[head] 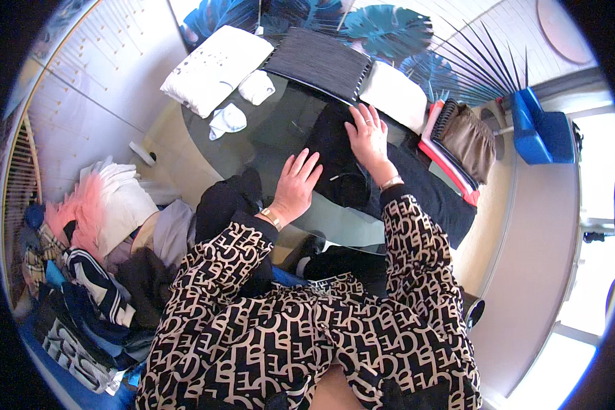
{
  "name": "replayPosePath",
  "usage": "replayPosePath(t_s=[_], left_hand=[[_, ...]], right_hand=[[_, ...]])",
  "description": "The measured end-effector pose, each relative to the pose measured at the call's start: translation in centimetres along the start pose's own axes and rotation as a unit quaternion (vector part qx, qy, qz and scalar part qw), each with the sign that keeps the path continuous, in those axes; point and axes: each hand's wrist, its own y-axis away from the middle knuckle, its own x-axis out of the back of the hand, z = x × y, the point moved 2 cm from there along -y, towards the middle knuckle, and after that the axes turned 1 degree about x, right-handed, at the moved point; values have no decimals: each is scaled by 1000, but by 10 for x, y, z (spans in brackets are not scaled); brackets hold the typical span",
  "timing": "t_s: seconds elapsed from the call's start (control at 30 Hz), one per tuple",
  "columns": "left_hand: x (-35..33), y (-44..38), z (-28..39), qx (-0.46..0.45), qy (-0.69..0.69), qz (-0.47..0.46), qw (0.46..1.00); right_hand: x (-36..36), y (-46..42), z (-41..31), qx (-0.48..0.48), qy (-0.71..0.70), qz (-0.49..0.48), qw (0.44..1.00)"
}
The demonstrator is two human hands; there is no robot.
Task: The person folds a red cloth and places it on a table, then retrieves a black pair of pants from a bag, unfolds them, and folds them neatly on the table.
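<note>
A black garment (425,179) lies spread across the dark glass table (266,133), with one end hanging over the right edge. My right hand (370,138) rests palm down on its upper part, fingers apart. Palm down too, my left hand (294,187) is at the garment's left side, over the glass, with its fingers spread. Whether its fingertips touch the cloth I cannot tell. Neither hand grips anything. Beyond them are a folded dark grey textile (320,59), a folded white garment (394,95), a white spotted folded piece (218,66) and two small white bundles, one (257,87) behind the other (227,121).
Folded clothes, a brown garment (469,138) among them, are stacked at the table's right edge. A heap of mixed clothes (128,215) lies at the left. A blue chair (543,130) stands at the right, near a spiky plant (487,66).
</note>
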Motion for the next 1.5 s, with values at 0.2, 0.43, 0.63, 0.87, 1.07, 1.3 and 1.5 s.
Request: replayPosePath(t_s=[0.2,0.43,0.63,0.87,1.07,1.3,1.5], left_hand=[[-3,-1,2,-40,-1,-51,998],[-9,1,7,-81,14,-49,995],[-16,2,8,-80,-24,-49,995],[-25,-3,16,-119,-63,-49,990],[-28,-1,13,-126,-60,-76,987],[-22,-3,21,-145,-59,-78,985],[-9,-6,13,-47,148,-31,987]], right_hand=[[33,90,-18,-116,-80,70,988],[26,128,-19,-366,-281,3,887],[18,118,-19,-260,-383,79,883],[13,137,-14,-298,-302,108,899],[33,90,-48,-76,-142,110,981],[-15,25,-27,-50,-64,-60,995],[-42,18,-15,-86,-56,-50,993]])
